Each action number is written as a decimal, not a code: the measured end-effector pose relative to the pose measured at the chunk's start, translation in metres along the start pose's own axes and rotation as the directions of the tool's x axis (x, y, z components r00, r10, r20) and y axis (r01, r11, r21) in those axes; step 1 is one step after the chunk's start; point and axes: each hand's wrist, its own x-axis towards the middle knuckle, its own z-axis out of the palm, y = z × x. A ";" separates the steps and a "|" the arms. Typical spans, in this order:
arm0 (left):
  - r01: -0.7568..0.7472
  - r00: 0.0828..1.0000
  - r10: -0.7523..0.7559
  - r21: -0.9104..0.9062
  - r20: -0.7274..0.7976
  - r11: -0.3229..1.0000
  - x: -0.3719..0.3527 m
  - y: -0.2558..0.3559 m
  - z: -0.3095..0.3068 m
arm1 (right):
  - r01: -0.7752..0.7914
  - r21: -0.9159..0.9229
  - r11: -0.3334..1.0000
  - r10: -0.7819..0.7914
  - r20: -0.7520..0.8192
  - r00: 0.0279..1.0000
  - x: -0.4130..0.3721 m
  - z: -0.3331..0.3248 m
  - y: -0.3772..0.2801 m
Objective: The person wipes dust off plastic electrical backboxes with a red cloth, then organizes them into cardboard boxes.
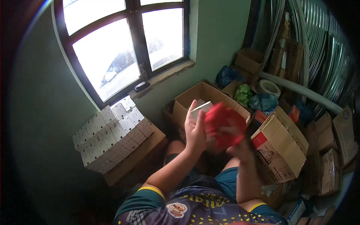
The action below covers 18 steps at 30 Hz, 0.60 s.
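Observation:
My left hand [195, 131] is closed around a small white box-like piece [203, 108], holding it up between thumb and fingers. A red cloth [226, 125] covers part of that piece and is smeared by motion. My right hand [241, 149], blurred, is closed on the cloth. Below and behind both hands an open cardboard box [200, 92] stands on the floor; its contents are mostly hidden by my hands and the cloth. On the left, white square electrical boxes [112, 131] with holes in their faces are stacked in rows on a cardboard carton [150, 151].
A window [108, 48] is in front, with a small dark object [141, 87] on its sill. To the right are a tilted carton [281, 146], plastic bags [243, 94], a tape roll [269, 88], coiled pale tubing [322, 52] and flattened cardboard [343, 131].

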 end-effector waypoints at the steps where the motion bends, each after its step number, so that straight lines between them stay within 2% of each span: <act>1: -0.050 0.997 0.051 0.030 -0.056 0.998 0.008 0.000 0.000 | 0.163 -0.288 0.944 -0.141 0.095 0.985 0.008 0.028 -0.004; 3: 0.000 0.999 0.000 -0.008 0.032 1.000 0.017 -0.002 -0.012 | 0.184 -0.282 0.942 -0.188 0.013 0.982 0.010 0.049 0.001; 4: -0.038 0.997 0.037 0.010 0.061 0.999 0.013 -0.005 -0.006 | 0.197 -0.280 0.940 -0.213 -0.027 0.977 0.012 0.052 0.003; 5: -0.077 0.993 0.074 0.029 0.089 0.997 0.005 -0.007 0.000 | 0.175 -0.197 0.965 -0.196 -0.095 0.976 0.014 0.049 0.002; 6: 0.009 0.984 -0.032 0.133 0.174 0.991 -0.003 -0.001 -0.005 | 0.156 -0.105 0.982 -0.172 -0.165 0.971 0.015 0.046 0.002; 7: -0.020 0.964 -0.060 0.299 0.258 0.954 -0.007 0.001 -0.003 | 0.143 -0.008 0.990 -0.141 -0.233 0.962 0.017 0.044 0.001; 8: -0.079 0.937 -0.087 0.447 0.339 0.891 -0.011 0.003 -0.001 | 0.185 -0.028 0.982 -0.186 -0.243 0.952 0.022 0.033 -0.003; 9: -0.173 0.917 -0.039 0.483 0.398 0.858 -0.014 -0.002 0.005 | 0.193 -0.050 0.980 -0.200 -0.257 0.946 0.025 0.032 -0.007; 11: -0.165 0.915 -0.023 0.424 0.403 0.891 -0.013 -0.004 0.003 | 0.211 -0.102 0.972 -0.232 -0.283 0.931 0.029 0.031 -0.013; 12: -0.154 0.920 -0.002 0.367 0.392 0.917 -0.011 0.001 0.005 | 0.165 0.012 0.986 -0.148 -0.378 0.914 0.021 0.041 -0.009; 14: -0.106 0.951 0.014 0.281 0.310 0.954 -0.012 0.021 0.021 | 0.100 -0.043 0.994 -0.109 -0.381 0.918 0.017 0.050 -0.010; 15: -0.129 0.949 0.017 0.340 0.316 0.932 -0.009 0.017 0.014 | 0.066 -0.072 0.995 -0.089 -0.384 0.919 0.016 0.054 -0.012; 17: -0.439 0.878 0.187 0.589 0.440 0.678 -0.002 -0.005 -0.004 | 0.095 -0.209 0.973 -0.170 -0.376 0.911 0.035 0.036 -0.021; 18: -0.408 0.906 0.219 0.604 0.363 0.685 -0.017 -0.007 0.011 | 0.131 -0.271 0.954 -0.227 -0.361 0.904 0.041 0.011 -0.015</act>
